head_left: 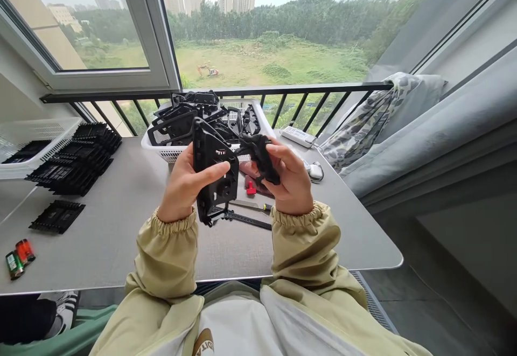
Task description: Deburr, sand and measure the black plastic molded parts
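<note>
Both hands are up over the counter [121, 237], working on black plastic parts. The left hand [183, 186] wraps a black plastic frame [210, 167] upright, fingers curled behind it and thumb pressed flat across its face. The right hand [293, 181] pinches a small black piece [258, 156] between thumb and fingers, holding it just beside the frame's upper edge; whether the two touch, I cannot tell. The frame is flat and open-cut, with rectangular holes and a matte finish, while the small piece is knobby and irregular. Below the hands lie a slim steel-bladed tool [250, 204], a red plastic bit [251, 188] and a long black strip [248, 220]. Ahead, a white basket [161, 154] is heaped with more black parts - frames and brackets tangled together. To the left, stacks of flat black parts [76, 156] sit on the counter beside a white tray [60, 130], with two batteries [20, 259] near the front edge. A white power strip [298, 136] and a mouse [315, 172] lie off to the right - both beyond the right hand.
</note>
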The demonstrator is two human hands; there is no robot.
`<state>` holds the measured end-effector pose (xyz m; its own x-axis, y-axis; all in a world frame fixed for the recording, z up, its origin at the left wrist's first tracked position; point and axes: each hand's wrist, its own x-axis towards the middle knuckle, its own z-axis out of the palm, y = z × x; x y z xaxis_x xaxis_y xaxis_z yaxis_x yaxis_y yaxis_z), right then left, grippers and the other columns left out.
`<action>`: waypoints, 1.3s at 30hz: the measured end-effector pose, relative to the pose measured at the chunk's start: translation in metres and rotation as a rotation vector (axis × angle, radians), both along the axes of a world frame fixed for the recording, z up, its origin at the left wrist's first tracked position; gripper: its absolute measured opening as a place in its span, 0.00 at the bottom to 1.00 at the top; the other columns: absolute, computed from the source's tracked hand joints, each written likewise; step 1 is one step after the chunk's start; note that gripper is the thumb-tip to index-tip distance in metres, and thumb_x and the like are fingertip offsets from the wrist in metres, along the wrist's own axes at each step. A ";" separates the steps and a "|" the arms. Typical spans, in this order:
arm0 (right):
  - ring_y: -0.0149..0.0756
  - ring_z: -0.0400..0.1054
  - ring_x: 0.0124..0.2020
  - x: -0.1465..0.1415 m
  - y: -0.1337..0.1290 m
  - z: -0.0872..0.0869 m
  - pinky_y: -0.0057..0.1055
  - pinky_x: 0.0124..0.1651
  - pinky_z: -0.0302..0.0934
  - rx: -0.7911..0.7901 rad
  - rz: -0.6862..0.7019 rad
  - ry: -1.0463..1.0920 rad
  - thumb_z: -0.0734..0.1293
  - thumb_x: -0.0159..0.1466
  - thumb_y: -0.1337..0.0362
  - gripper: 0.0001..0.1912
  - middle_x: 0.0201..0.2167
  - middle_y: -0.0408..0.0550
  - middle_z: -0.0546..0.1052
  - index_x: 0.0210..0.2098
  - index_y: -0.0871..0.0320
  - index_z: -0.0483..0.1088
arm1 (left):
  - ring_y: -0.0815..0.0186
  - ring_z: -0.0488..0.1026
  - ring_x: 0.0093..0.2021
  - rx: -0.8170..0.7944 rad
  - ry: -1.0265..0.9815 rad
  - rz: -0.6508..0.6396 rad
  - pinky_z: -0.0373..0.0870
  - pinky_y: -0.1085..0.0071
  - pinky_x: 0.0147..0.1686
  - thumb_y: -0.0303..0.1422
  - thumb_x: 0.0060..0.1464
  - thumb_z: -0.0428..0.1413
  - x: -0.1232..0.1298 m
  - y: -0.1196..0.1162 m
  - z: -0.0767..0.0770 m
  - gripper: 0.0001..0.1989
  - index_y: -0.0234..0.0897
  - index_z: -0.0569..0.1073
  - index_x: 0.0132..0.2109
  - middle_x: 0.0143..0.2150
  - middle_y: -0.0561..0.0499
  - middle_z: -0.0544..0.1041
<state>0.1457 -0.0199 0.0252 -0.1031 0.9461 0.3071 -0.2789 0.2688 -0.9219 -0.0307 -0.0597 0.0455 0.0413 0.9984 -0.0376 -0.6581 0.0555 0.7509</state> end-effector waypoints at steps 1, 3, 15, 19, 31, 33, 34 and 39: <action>0.30 0.69 0.25 0.001 -0.001 -0.001 0.29 0.23 0.67 -0.004 -0.012 0.017 0.67 0.58 0.49 0.15 0.32 0.44 0.73 0.36 0.53 0.70 | 0.65 0.77 0.28 0.013 0.015 -0.005 0.74 0.73 0.27 0.26 0.46 0.62 0.001 0.000 -0.001 0.15 0.39 0.74 0.44 0.34 0.52 0.78; 0.31 0.69 0.26 0.003 -0.004 -0.001 0.27 0.22 0.65 -0.033 -0.014 0.061 0.67 0.57 0.49 0.15 0.33 0.45 0.73 0.36 0.53 0.71 | 0.65 0.77 0.27 0.061 0.045 -0.005 0.74 0.74 0.26 0.25 0.44 0.64 0.004 0.000 -0.004 0.16 0.39 0.74 0.42 0.33 0.53 0.78; 0.33 0.69 0.30 0.002 -0.030 0.009 0.29 0.29 0.68 0.136 -0.106 -0.105 0.70 0.60 0.59 0.12 0.35 0.44 0.75 0.44 0.50 0.72 | 0.57 0.78 0.37 0.031 0.093 -0.182 0.75 0.67 0.37 0.21 0.38 0.65 0.006 0.008 -0.017 0.16 0.38 0.79 0.38 0.33 0.50 0.79; 0.37 0.69 0.42 0.001 -0.033 0.011 0.35 0.44 0.68 0.414 -0.229 -0.271 0.68 0.61 0.66 0.10 0.39 0.46 0.74 0.43 0.50 0.73 | 0.57 0.76 0.38 0.149 0.216 -0.232 0.73 0.70 0.37 0.23 0.39 0.66 0.004 0.012 -0.017 0.17 0.35 0.80 0.40 0.36 0.47 0.79; 0.34 0.68 0.39 0.004 -0.030 0.009 0.32 0.41 0.67 0.580 -0.111 -0.621 0.63 0.64 0.71 0.11 0.37 0.49 0.72 0.44 0.54 0.72 | 0.64 0.72 0.31 0.206 0.295 -0.116 0.70 0.73 0.33 0.33 0.44 0.65 -0.001 0.018 -0.019 0.13 0.38 0.80 0.40 0.33 0.50 0.77; 0.34 0.68 0.38 0.008 -0.027 0.008 0.32 0.40 0.66 0.564 -0.071 -0.675 0.63 0.64 0.71 0.10 0.37 0.49 0.72 0.43 0.56 0.72 | 0.66 0.70 0.30 0.212 0.322 -0.091 0.69 0.74 0.31 0.33 0.44 0.65 -0.004 0.021 -0.021 0.13 0.37 0.79 0.39 0.31 0.50 0.76; 0.34 0.69 0.37 0.009 -0.026 0.007 0.32 0.40 0.66 0.553 -0.046 -0.696 0.63 0.64 0.71 0.09 0.36 0.49 0.72 0.43 0.57 0.72 | 0.66 0.70 0.30 0.212 0.356 -0.094 0.68 0.75 0.30 0.33 0.44 0.65 -0.006 0.023 -0.022 0.13 0.37 0.79 0.39 0.31 0.50 0.76; 0.34 0.69 0.36 0.009 -0.025 0.008 0.32 0.39 0.67 0.507 -0.062 -0.663 0.64 0.64 0.69 0.08 0.35 0.49 0.73 0.42 0.58 0.72 | 0.67 0.68 0.32 0.230 0.456 -0.232 0.68 0.75 0.33 0.35 0.47 0.63 -0.009 0.027 -0.025 0.14 0.37 0.78 0.42 0.32 0.52 0.74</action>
<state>0.1542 -0.0445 0.0329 -0.3645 0.7198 0.5908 0.3075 0.6919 -0.6532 -0.0400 -0.0327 0.0205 0.2919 0.9495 0.1148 -0.2543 -0.0387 0.9664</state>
